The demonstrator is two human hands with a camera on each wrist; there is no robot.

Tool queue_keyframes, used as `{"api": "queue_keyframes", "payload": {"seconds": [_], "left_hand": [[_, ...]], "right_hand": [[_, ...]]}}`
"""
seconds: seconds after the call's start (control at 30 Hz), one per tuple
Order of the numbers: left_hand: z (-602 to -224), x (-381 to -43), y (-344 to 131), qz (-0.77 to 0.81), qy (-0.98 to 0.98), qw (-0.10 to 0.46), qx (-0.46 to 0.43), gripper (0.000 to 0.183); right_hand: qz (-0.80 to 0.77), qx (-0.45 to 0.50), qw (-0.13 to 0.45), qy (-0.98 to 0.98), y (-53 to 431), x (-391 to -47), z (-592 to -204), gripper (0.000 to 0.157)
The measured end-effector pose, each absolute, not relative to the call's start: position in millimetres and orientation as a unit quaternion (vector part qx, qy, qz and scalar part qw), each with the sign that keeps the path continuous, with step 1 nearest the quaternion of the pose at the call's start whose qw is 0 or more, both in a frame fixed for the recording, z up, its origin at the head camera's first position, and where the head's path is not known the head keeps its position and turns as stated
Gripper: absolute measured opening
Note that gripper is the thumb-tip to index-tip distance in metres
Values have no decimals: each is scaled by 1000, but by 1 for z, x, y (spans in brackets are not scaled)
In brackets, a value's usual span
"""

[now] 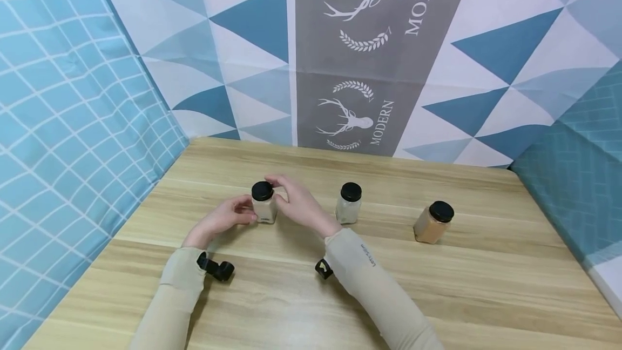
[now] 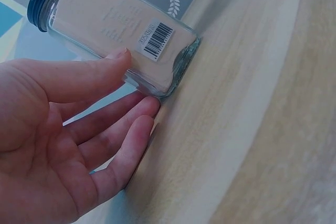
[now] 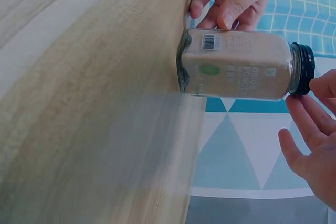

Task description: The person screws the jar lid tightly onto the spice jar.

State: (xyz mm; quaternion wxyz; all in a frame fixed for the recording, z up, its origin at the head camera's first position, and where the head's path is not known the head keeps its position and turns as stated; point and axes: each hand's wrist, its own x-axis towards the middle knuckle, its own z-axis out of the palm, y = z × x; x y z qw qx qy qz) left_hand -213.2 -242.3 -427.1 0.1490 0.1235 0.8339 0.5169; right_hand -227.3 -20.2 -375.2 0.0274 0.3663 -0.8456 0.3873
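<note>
A square glass spice jar of onion powder (image 1: 264,209) with a black screw lid (image 3: 303,69) stands upright on the table between both hands. My left hand (image 1: 227,217) holds its lower part from the left, thumb on the glass near the barcode (image 2: 156,40) and fingers at the base. At the lid, my right hand (image 1: 302,205) pinches with thumb and fingertips; its other fingers extend loosely in the right wrist view. Pale powder fills most of the jar (image 2: 113,27).
Right of the hands stands a black-lidded jar with whitish contents (image 1: 348,204). Farther right is another jar with orange-tan powder (image 1: 432,223). The wooden table (image 1: 291,296) meets a patterned cloth backdrop (image 1: 252,69) behind and a blue checked cloth (image 1: 73,123) at left.
</note>
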Motion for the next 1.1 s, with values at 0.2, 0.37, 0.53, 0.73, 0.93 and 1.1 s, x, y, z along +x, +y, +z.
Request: {"api": "queue_keyframes", "payload": {"seconds": [0.2, 0.37, 0.53, 0.73, 0.93, 1.1], "left_hand": [[-426, -210, -242, 504, 843, 151, 114, 54], [-424, -209, -240, 502, 844, 152, 116, 54], [-424, -209, -240, 509, 840, 153, 112, 56], [-426, -209, -241, 518, 833, 149, 128, 55], [-427, -210, -238, 515, 836, 144, 124, 55], [-426, -211, -235, 509, 841, 135, 125, 55]], "right_hand": [[383, 362, 40, -849, -19, -228, -376, 40], [342, 393, 39, -853, -23, -230, -375, 46], [334, 411, 22, -848, -28, -230, -373, 48], [359, 404, 25, -841, -31, -229, -377, 50], [383, 373, 35, -844, -34, -226, -379, 51], [400, 332, 54, -853, -36, -224, -380, 53]]}}
